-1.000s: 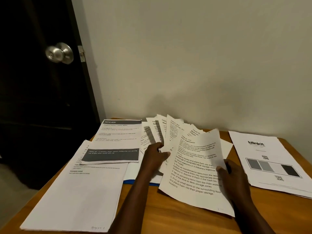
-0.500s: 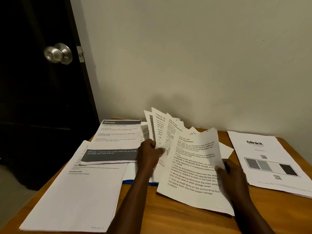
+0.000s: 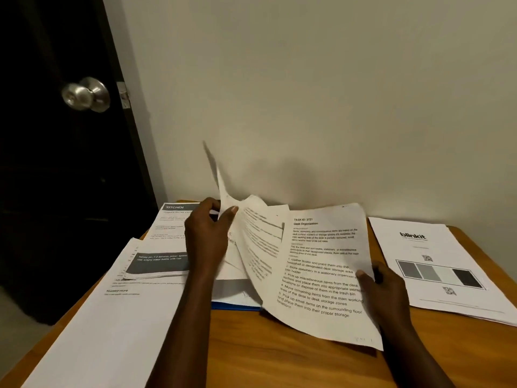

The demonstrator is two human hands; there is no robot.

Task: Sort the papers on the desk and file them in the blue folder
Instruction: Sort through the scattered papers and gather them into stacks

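Pinching upright sheet [image 3: 223, 189] between left fingers [image 3: 231, 212]; right fingers [image 3: 361, 274] grip Desk Organization page [image 3: 321, 264] edge.

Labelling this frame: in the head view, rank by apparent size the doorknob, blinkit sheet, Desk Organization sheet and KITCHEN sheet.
1-2. Desk Organization sheet and blinkit sheet: alike, and the first is held nearer the camera, so unranked.
3. KITCHEN sheet, partly hidden.
4. Doorknob.

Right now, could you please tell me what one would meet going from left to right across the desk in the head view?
large white sheet → KITCHEN sheet → left hand → lifted sheets pinched in its fingers → Desk Organization sheet → right hand holding that sheet's edge → blinkit sheet
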